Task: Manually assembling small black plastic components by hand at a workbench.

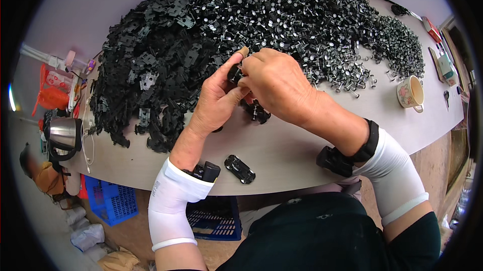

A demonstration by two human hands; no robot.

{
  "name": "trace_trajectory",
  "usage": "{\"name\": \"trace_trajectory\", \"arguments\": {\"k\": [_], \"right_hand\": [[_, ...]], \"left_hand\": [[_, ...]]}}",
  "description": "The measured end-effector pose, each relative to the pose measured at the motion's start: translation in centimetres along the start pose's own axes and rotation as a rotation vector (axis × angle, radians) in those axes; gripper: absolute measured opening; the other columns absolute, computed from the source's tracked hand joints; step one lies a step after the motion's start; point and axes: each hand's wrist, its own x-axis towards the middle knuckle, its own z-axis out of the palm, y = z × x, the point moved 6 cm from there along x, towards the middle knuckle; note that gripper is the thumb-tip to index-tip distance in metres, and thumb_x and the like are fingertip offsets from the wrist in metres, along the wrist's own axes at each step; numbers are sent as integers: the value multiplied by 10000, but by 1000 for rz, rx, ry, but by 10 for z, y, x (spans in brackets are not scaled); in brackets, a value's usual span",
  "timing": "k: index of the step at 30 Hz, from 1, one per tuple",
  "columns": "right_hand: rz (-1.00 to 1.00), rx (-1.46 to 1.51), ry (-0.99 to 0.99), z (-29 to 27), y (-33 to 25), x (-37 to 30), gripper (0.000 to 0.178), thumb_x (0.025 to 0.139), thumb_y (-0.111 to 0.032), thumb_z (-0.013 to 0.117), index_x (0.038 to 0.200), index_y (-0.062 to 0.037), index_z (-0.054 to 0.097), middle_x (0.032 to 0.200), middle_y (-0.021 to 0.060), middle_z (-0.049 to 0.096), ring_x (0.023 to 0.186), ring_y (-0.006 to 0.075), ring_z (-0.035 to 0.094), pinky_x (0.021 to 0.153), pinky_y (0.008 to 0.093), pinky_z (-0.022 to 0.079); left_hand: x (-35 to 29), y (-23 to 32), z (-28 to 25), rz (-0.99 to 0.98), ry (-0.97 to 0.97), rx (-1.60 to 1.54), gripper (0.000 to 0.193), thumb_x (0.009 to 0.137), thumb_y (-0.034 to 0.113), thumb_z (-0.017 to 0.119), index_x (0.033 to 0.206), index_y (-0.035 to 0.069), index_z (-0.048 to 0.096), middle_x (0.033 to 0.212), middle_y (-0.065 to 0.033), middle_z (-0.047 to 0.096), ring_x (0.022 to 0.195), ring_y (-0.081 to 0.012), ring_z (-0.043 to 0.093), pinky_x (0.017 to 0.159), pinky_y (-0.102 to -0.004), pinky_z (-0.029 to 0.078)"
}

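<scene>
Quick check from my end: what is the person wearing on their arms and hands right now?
Both hands, left hand and right hand, are bare, with no gloves. Each forearm wears a white sleeve: left sleeve, right sleeve. The right wrist carries a black strap with a small black device; a similar black device sits at the left wrist.

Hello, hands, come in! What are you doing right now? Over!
Left hand and right hand both pinching one small black plastic part. Big heap of black plastic pieces right behind. Over.
</scene>
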Motion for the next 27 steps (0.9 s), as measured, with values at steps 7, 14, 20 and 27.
{"name": "trace_trajectory", "arguments": {"k": [7,14,20,27], "right_hand": [[106,310,113,4,17,0,302,629,-105,775,788,-33,528,761,90,543,734,264,556,615,346,479],[376,597,-144,18,33,-8,261,762,-107,732,966,10,619,800,42,620,708,106,573,635,275,488],[511,689,28,20,46,-10,189,767,-111,705,830,57,645,837,165,653,722,207,652,619,321,519],[475,586,-300,7,23,-24,102,797,-61,667,798,34,632,760,80,577,713,131,600,595,283,479]], "left_hand": [[-4,-9,-1,-266,-63,-417,356,914,136,584,1208,-48,501,986,-157,645,850,-222,667,718,-335,579],[-2,-7,-18,-231,101,-379,198,922,102,557,1057,-42,540,896,-129,651,735,-193,669,636,-309,601],[4,2,-1,-97,166,-290,393,916,204,599,1196,-55,505,978,-106,628,829,-195,668,695,-328,610],[3,0,-16,-137,2,-50,718,826,558,597,1190,-59,549,916,-79,604,683,-128,627,525,-205,528]]}}
